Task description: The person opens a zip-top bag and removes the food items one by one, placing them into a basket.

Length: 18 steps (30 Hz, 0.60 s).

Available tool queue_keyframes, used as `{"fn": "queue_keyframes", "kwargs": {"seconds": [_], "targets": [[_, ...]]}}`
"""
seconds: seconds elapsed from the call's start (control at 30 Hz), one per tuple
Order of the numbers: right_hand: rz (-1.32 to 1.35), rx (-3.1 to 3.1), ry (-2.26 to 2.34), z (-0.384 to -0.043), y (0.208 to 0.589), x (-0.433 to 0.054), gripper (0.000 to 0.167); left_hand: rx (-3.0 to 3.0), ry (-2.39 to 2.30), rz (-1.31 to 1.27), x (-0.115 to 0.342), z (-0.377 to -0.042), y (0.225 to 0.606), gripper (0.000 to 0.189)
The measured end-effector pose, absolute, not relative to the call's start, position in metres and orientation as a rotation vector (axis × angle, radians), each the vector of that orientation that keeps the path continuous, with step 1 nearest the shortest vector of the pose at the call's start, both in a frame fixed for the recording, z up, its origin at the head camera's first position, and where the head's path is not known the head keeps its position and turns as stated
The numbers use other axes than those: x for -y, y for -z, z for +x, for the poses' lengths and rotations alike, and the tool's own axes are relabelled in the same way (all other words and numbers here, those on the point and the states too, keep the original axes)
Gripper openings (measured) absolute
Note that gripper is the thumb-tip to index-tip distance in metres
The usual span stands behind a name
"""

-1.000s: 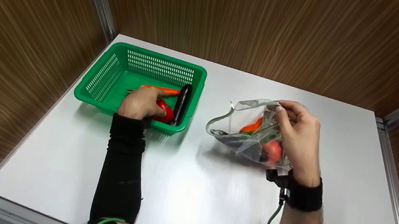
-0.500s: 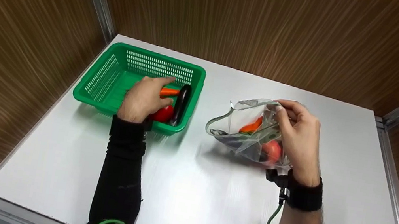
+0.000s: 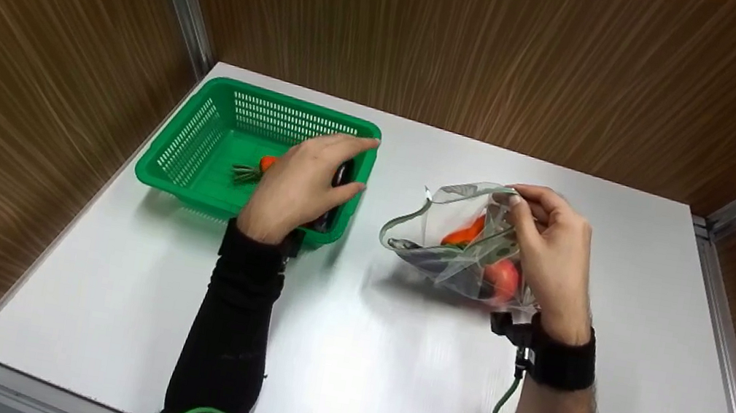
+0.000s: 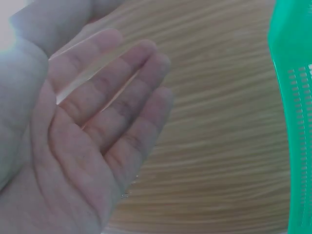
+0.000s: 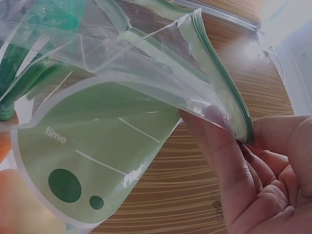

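- Your zip bag [image 3: 443, 266] sits mouth-open right of the green basket [image 3: 306, 107], rim pinched between your right hand [image 3: 553, 247]'s thumb and fingers.
- Inside it, clear film blurs a round red thing [image 3: 501, 279] and an orange one [image 3: 463, 233]; can't make out much more.
- Your left hand [image 3: 303, 185] is spread wide over the basket, palm bare.
- It's blocking most of the carrot [image 3: 267, 162] and part of the dark eggplant [image 3: 323, 221].
- Left wrist cam cuts the basket off at the edge.
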State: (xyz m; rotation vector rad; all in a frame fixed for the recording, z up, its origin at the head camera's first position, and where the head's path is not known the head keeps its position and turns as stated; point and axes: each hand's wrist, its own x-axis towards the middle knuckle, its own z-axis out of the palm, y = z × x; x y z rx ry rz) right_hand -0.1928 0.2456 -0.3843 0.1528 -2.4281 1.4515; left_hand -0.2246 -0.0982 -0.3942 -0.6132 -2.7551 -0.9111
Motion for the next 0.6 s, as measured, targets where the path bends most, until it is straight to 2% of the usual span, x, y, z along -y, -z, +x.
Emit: {"fn": "queue_keyframes", "kwargs": {"seconds": [0.6], "targets": [[0.188,2.423,-1.427,-0.194,0.384,-0.241,0.023,2.777,0.888,-0.89,0.056,-0.222,0.402,0.048]]}}
